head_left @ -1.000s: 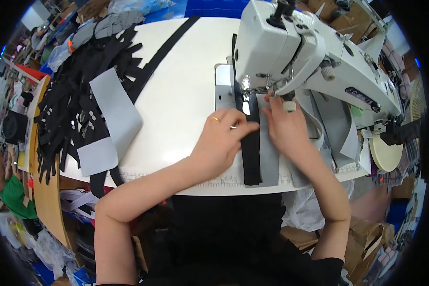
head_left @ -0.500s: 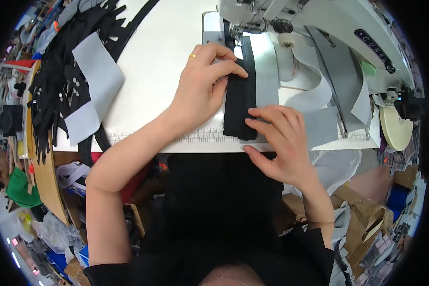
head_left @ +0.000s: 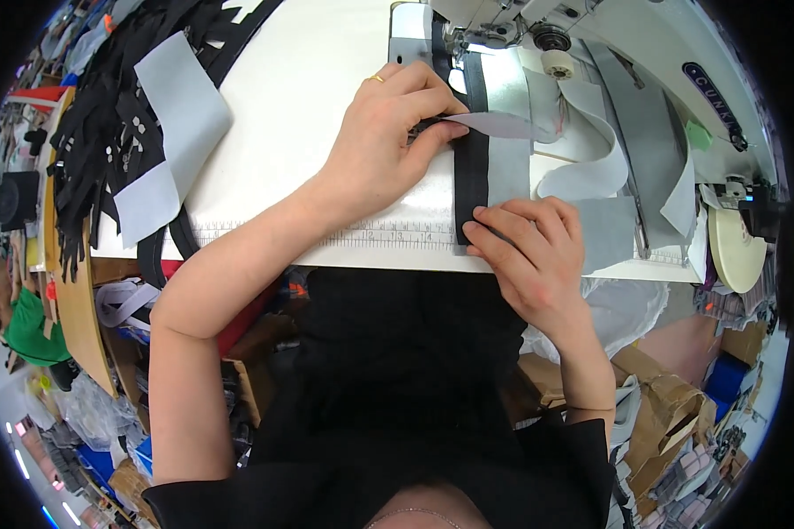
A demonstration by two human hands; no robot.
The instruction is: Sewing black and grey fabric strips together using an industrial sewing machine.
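Observation:
Under the sewing machine head [head_left: 503, 26] a long black fabric strip [head_left: 473, 176] lies along the edge of a grey fabric piece [head_left: 509, 172]. My left hand [head_left: 397, 132] is closed beside the strip, thumb and forefinger pinching a lifted flap [head_left: 498, 125] whose pale lavender side shows. The flap crosses over the black strip just in front of the machine's foot. At the strip's near end, by the table edge, my right hand [head_left: 538, 251] holds the strip, its fingertips pressed together there. Its thumb is mostly hidden.
Left on the white table [head_left: 300, 97] lies a heap of black strips [head_left: 119, 115] with small shiny pieces, a pale grey cloth piece [head_left: 181, 115] over it. Right of the work are a curled pale strip [head_left: 600, 150] and grey panels [head_left: 648, 132]. A person in green [head_left: 35, 326] is far left.
The wide black flap under my left hand has been lifted and turned, baring its pale side and the grey fabric. My right hand has closed onto the strip's near end. The view has shifted slightly.

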